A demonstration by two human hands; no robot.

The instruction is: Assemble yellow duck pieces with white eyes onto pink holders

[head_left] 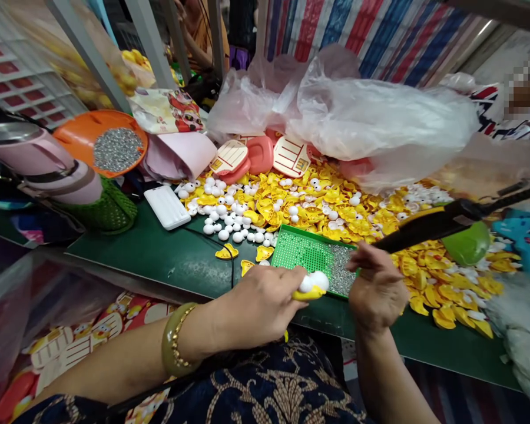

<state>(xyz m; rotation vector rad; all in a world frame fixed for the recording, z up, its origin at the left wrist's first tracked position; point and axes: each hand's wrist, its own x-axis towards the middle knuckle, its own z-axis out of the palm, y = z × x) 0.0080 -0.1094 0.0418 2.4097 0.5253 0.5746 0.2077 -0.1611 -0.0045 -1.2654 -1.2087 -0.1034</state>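
— Yellow plastic duck piece (310,292) with white balls on it: held where, and in what grip?
— Held at the front of the bench, just below the near edge of the tray, in a narrow pinch of the left hand (258,306), with the fingers closed on it.

— And seen further left, before that hand?
— Seen first, a pink flask (39,159), then an orange dish (70,138) filled with grey studs, then a white power bank (166,207), placed on a green bench mat (128,247).

— Seen around the hand?
— Worn on the wrist, a jade bangle (179,338). Heaped behind, loose white balls (229,221) and many yellow duck pieces (335,200).

— Found further right?
— Placed there, a green perforated tray (302,253) with grey studs (342,270) at one end. Just beside it, the right hand (375,291), half open, with nothing visible in it, and a black tool handle (428,231) just above the fingers.
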